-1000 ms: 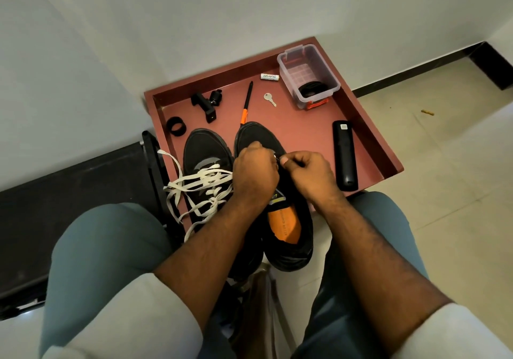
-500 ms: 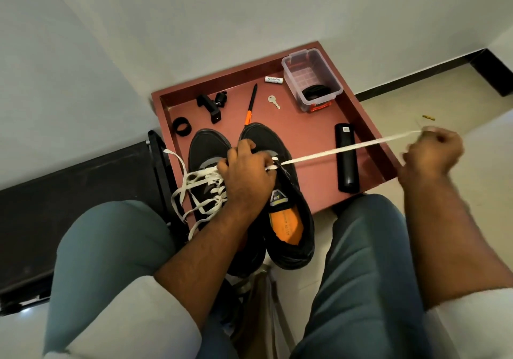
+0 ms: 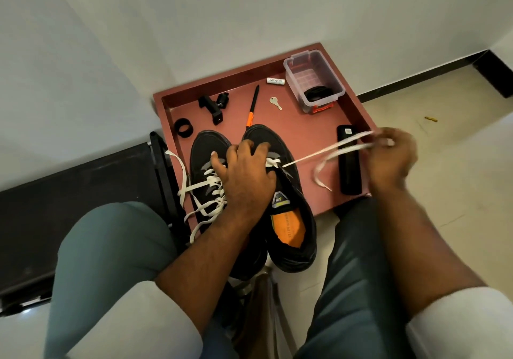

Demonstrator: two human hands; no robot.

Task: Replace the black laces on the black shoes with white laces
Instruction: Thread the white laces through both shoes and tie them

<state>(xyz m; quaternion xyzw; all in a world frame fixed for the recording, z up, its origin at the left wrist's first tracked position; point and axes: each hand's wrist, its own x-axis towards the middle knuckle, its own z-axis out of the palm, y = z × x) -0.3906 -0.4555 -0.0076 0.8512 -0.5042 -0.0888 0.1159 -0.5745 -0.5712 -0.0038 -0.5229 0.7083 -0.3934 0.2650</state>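
Note:
Two black shoes stand side by side on the red tray (image 3: pixel 302 133). The left shoe (image 3: pixel 206 147) carries a white lace (image 3: pixel 200 189) threaded through its eyelets, with loose ends hanging off the left. The right shoe (image 3: pixel 294 219) shows an orange insole. My left hand (image 3: pixel 245 176) presses down on the right shoe's front, fingers spread over the toe. My right hand (image 3: pixel 392 156) pinches a second white lace (image 3: pixel 319 156) that runs taut from the shoe's front eyelet, out to the right over the tray's edge. A loose loop of it droops below.
On the tray lie a black remote (image 3: pixel 349 161), a clear plastic box (image 3: pixel 313 79) with a black coil inside, a key (image 3: pixel 275 102), an orange-and-black pen (image 3: pixel 252 107), a black ring (image 3: pixel 183 127), a black clamp (image 3: pixel 212 106) and a small white tube (image 3: pixel 275 81). My knees flank the shoes.
My right hand drew the white lace out of the right shoe to the right and has come back slightly, leaving a slack loop. My left hand spread flatter over the shoe's toe.

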